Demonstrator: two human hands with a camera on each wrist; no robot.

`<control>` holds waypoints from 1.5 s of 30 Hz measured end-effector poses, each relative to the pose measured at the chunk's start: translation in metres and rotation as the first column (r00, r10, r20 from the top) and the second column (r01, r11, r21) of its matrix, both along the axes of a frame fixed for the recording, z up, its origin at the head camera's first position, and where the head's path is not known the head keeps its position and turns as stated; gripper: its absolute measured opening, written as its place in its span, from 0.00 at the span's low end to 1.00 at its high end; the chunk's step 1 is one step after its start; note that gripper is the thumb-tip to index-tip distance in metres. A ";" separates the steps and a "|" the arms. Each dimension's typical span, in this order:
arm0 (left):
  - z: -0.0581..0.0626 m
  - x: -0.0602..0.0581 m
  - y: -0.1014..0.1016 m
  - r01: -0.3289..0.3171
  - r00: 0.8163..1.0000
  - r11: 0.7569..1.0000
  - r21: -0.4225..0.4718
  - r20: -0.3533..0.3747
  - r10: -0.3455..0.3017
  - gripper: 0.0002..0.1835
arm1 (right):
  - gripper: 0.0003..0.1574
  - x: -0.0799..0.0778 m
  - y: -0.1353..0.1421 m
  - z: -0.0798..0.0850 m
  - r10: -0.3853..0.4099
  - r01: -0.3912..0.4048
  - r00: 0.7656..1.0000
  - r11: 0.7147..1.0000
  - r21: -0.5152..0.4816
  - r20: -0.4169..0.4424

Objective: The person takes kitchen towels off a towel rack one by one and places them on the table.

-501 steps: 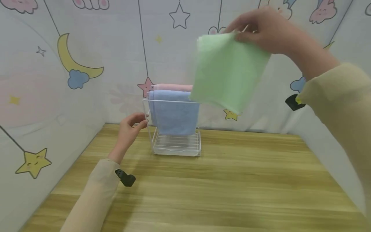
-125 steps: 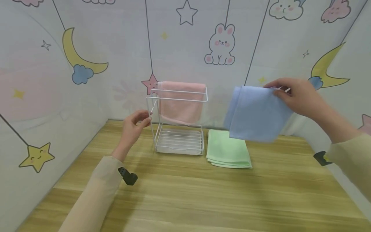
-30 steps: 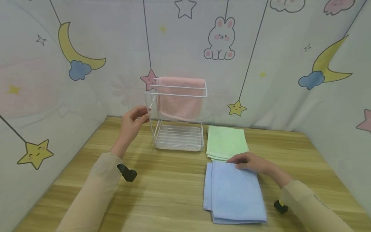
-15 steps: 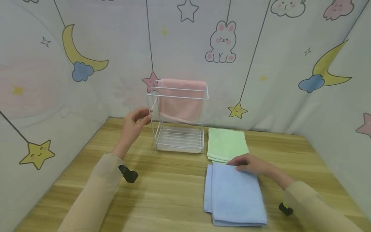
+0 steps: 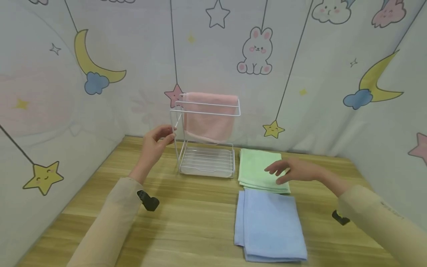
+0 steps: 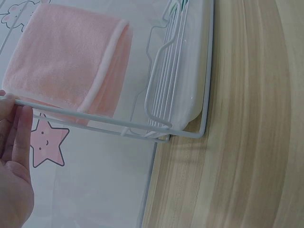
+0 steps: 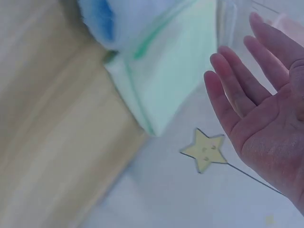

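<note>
My left hand (image 5: 154, 147) pinches the left upright of a white wire towel rack (image 5: 205, 112) between thumb and fingers, which the left wrist view shows too. Over the rack's rear bar hangs a folded pink towel (image 5: 211, 122). To the right of the rack, a folded green towel (image 5: 255, 167) lies flat on the table. Nearer the front edge lies a folded blue towel (image 5: 271, 226), its top edge close to the green one. My right hand (image 5: 297, 170) hovers above the green towel with fingers spread and nothing in them; the right wrist view shows its bare palm (image 7: 270, 128).
A slatted tray (image 5: 207, 161) forms the rack's base. The wooden table (image 5: 186, 222) meets a printed fabric backdrop (image 5: 213, 55) at the back and both sides. Each sleeve carries a small black wrist camera, the left one (image 5: 148, 200) above the table.
Earlier, the green towel and then the blue towel were carried from the rack to the table. Within the last half second my right hand let go of the blue towel and rose away. The left hand stayed put.
</note>
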State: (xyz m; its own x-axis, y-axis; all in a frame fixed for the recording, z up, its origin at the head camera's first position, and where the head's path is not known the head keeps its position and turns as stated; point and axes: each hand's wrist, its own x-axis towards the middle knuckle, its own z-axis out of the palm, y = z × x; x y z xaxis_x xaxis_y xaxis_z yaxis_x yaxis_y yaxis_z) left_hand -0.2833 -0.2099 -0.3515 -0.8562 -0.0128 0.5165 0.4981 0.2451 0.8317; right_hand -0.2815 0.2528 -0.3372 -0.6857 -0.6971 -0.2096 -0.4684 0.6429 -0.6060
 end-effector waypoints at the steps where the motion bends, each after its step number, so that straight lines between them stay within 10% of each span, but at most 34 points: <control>1: -0.002 -0.001 0.000 0.000 1.000 1.000 -0.002 -0.001 0.000 0.12 | 0.32 -0.002 -0.002 0.009 -0.005 0.005 1.000 1.000 0.019 -0.014; 11: -0.014 -0.015 -0.002 0.008 1.000 1.000 0.007 -0.011 -0.008 0.13 | 0.30 -0.032 -0.025 0.094 -0.007 0.027 0.985 0.993 0.115 -0.174; 24: -0.003 -0.003 0.005 0.012 1.000 1.000 0.014 -0.009 -0.012 0.12 | 0.31 -0.066 -0.073 0.168 -0.107 0.152 0.923 0.984 0.095 -0.371; 34: -0.015 -0.016 -0.004 0.011 0.999 1.000 0.016 -0.031 -0.011 0.12 | 0.31 -0.091 -0.115 0.177 -0.167 0.184 0.843 0.983 -0.018 -0.511; 45: -0.016 -0.015 -0.006 0.008 0.999 1.000 0.018 -0.040 -0.007 0.12 | 0.30 -0.107 -0.158 0.141 -0.265 0.123 0.766 0.955 -0.271 -0.585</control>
State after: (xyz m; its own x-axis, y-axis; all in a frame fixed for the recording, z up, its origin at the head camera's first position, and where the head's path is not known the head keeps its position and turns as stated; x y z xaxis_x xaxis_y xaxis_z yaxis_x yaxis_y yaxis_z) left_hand -0.2988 -0.2155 -0.3674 -0.8350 -0.0162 0.5500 0.5328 0.2260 0.8155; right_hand -0.3888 0.0950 -0.1964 -0.7436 -0.5121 0.4298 -0.6617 0.6560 -0.3631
